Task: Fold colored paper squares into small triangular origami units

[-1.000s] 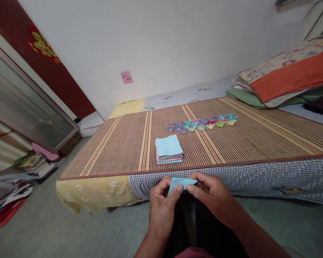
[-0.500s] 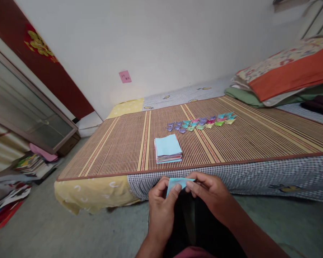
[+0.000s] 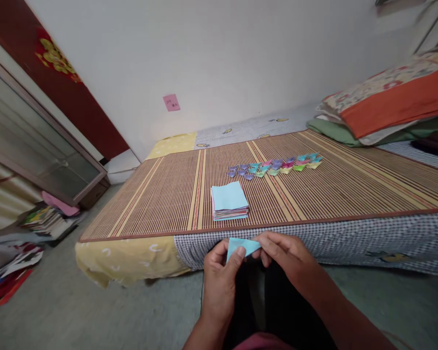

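Observation:
A folded light-blue sheet of paper, roughly triangular, is held between both hands just in front of the bed's near edge. My left hand pinches its left part, thumb on top and fingers behind. With thumb and fingertips, my right hand grips the pointed right end. Beyond them on the mat lies a square stack of coloured paper with a light-blue sheet on top. Farther back, several small folded paper pieces in purple, blue, pink, green and yellow stand in rows.
A striped bamboo mat covers the bed. Folded bedding is piled at the back right. A pink note is on the wall. Books and papers lie at the left, near a glass-panelled cabinet door.
My right thumb and fingers have shifted along the paper to its right tip. The paper now shows a clearer triangular shape. My left hand keeps its pinch.

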`<state>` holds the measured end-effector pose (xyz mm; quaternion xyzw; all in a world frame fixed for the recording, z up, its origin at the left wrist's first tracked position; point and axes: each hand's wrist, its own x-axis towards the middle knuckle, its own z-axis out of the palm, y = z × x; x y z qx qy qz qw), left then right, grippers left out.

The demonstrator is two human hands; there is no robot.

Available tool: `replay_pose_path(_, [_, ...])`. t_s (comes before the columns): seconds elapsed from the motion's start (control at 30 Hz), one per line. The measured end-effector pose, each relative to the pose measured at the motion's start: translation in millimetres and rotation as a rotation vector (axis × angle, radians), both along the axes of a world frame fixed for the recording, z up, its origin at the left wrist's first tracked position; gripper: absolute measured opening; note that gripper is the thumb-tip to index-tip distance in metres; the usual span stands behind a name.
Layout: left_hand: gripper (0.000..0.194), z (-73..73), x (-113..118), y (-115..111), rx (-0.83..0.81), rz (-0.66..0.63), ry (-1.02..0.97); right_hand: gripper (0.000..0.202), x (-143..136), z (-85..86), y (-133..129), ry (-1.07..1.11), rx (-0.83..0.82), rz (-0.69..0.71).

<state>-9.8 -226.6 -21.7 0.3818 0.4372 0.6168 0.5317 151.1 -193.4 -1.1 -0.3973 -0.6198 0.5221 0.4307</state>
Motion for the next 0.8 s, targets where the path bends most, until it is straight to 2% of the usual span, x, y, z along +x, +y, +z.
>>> replay_pose_path(0.17, [0.023, 1.4, -0.6, -2.9, 0.041, 0.019, 0.081, 0.035, -0.1, -5.1, 0.2, -0.023, 0.027, -0.012])
replay_pose_path(0.4, [0.024, -0.7, 0.8, -1.8, 0.016, 0.001, -0.014, 0.020, -0.2, -12.5, 0.3, -0.006, 0.014, 0.008])
replay_pose_path(0.53, [0.027, -0.7, -0.3, -3.4, 0.034, 0.018, 0.077, 0.023, 2.0, -12.7, 3.5, -0.041, -0.026, 0.094])
replay_pose_path(0.63, [0.029, -1.3, -1.2, -4.9, 0.038, 0.023, 0.139, 0.025, 3.5, -10.9, 4.1, -0.094, -0.025, 0.107])
replay_pose_path(0.8, [0.030, -2.8, -0.9, -4.7, 0.004, -0.018, 0.105, 0.026, 2.4, -7.6, 2.3, -0.172, -0.028, 0.118])
